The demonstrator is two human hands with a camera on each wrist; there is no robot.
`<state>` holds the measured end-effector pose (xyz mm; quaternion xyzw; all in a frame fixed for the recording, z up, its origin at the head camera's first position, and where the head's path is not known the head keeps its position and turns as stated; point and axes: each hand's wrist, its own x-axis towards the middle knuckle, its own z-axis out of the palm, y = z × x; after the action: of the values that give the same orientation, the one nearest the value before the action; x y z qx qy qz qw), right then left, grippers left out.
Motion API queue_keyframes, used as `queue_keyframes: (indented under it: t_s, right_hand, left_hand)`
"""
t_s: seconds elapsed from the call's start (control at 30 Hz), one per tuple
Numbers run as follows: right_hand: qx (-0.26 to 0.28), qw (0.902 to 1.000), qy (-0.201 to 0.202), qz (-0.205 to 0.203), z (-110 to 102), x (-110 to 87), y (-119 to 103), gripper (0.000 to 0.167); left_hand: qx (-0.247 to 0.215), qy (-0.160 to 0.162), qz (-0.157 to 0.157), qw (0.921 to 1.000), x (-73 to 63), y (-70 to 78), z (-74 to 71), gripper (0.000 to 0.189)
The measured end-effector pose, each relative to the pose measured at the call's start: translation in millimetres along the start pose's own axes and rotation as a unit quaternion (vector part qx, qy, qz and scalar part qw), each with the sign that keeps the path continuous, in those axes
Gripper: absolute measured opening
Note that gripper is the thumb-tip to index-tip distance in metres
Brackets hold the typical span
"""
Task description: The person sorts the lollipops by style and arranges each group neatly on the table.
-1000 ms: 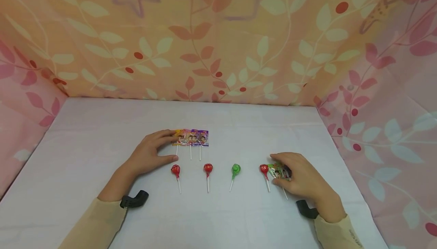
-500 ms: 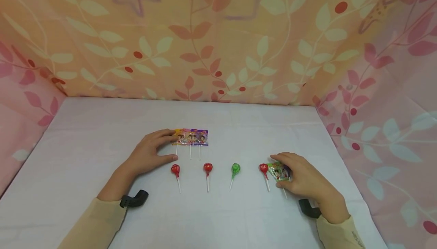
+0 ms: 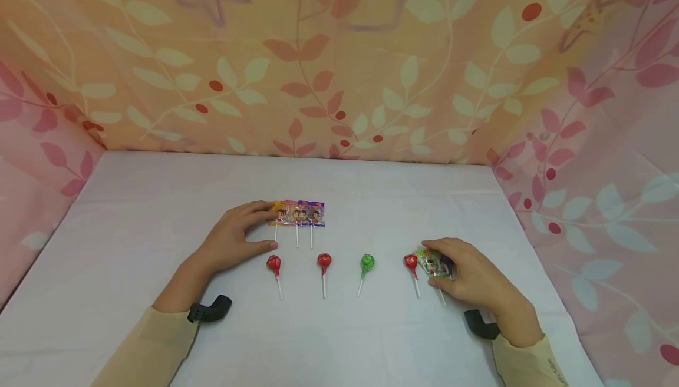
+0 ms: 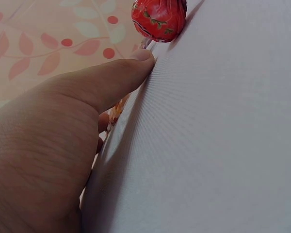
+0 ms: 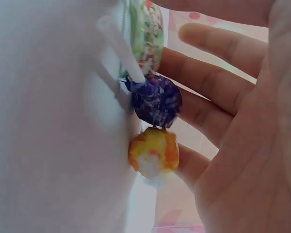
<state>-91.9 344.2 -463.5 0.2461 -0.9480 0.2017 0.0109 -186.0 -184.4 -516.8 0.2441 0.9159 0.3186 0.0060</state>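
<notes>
My left hand (image 3: 237, 235) rests on the table, its fingertips over the left end of a row of flat-packed lollipops (image 3: 305, 214); the thumb points towards a red round lollipop (image 4: 159, 20). Around several lollipops my right hand (image 3: 469, 272) curves, fingers fairly straight behind them. Among these are a green printed lollipop packet (image 3: 431, 262), a dark purple lollipop (image 5: 157, 101) with a white stick, and a yellow-orange one (image 5: 154, 151). In the head view the hand largely covers the last two. Right beside the green packet lies another red lollipop (image 3: 411, 263).
On the white-covered table (image 3: 345, 346), a red lollipop (image 3: 324, 261) and a green lollipop (image 3: 367, 263) lie spaced apart between the hands, sticks towards the person. Patterned cloth (image 3: 339, 69) walls the back and both sides. Each wrist wears a black device (image 3: 210, 309).
The right thumb has shifted slightly right, and the green packet with its stick has moved a little away from the person. The left hand stays in place.
</notes>
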Motion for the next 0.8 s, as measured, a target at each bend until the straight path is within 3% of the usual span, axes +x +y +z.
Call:
queue_keyframes:
  t_s: [0.5,0.8]
  right_hand:
    - [-0.018,0.9990,0.036,-0.017,6.1,1.1,3.9,0.075]
    - [-0.025,0.9991,0.034,0.003,4.8,5.2,3.4,0.072]
  left_hand:
    - [0.002,-0.002,-0.003,1.0000,0.5,1.1,-2.7,0.070]
    - [-0.002,-0.004,-0.005,1.0000,0.3,1.0,-1.0,0.070]
